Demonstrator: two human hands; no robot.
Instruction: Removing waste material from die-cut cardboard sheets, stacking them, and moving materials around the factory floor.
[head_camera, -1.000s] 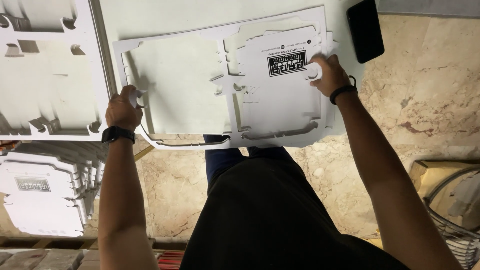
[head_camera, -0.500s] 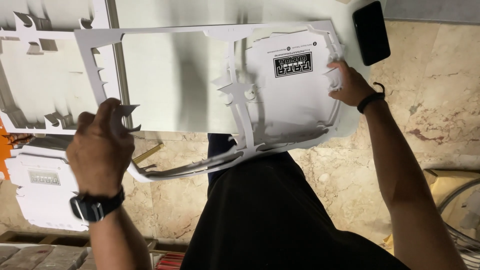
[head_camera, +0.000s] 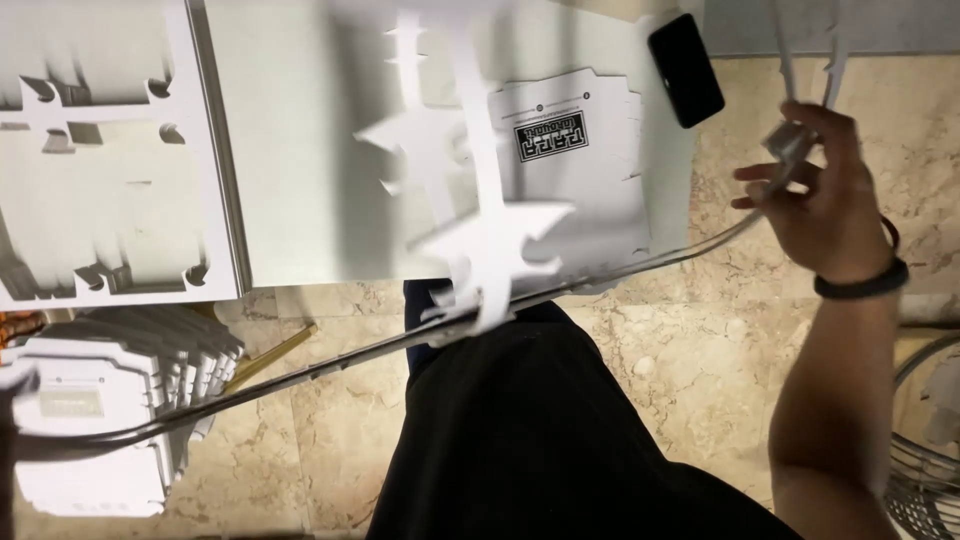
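Note:
My right hand (head_camera: 822, 195) is shut on one edge of a thin white die-cut cardboard frame (head_camera: 485, 235). The frame is lifted and tilted, seen almost edge-on. It runs from that hand down to the lower left edge of the view. Under it, a white cut-out cardboard piece (head_camera: 590, 165) with a black printed label lies flat on the pale table (head_camera: 300, 150). My left hand is out of view past the left edge, where the frame's far end goes. A black band is on my right wrist.
A black phone (head_camera: 685, 70) lies at the table's far right. Another white die-cut sheet (head_camera: 110, 160) covers the table's left part. A stack of white cut-out pieces (head_camera: 90, 440) sits on the marble floor at lower left. A wire guard (head_camera: 930, 430) shows at lower right.
The frame has been pulled free of the labelled piece, which stays on the table. My right hand rose to the right with the frame; my left hand dropped out of view at the left.

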